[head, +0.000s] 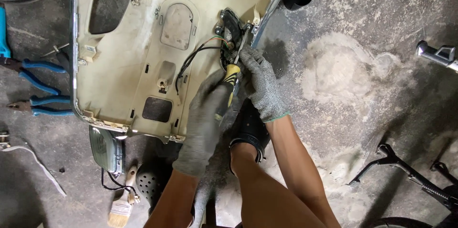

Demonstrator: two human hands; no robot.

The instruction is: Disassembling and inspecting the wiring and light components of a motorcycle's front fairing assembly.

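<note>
While my left hand (pixel 202 123) is gripping the yellow-handled screwdriver (pixel 230 76), its tip is meeting the black switch unit (pixel 232 30). My right hand (pixel 260 82) is pinching the shaft.

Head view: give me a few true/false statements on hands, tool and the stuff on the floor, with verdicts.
1. Both hands wear grey gloves. True: left hand, right hand.
2. The left hand grips a yellow-handled screwdriver. True.
3. The cream panel stands upright against a wall. False: it lies flat on the concrete floor.
4. The blue-handled pliers lie right of the panel. False: they lie left of it.
5. A paintbrush lies below the panel's lower edge. True.
</note>
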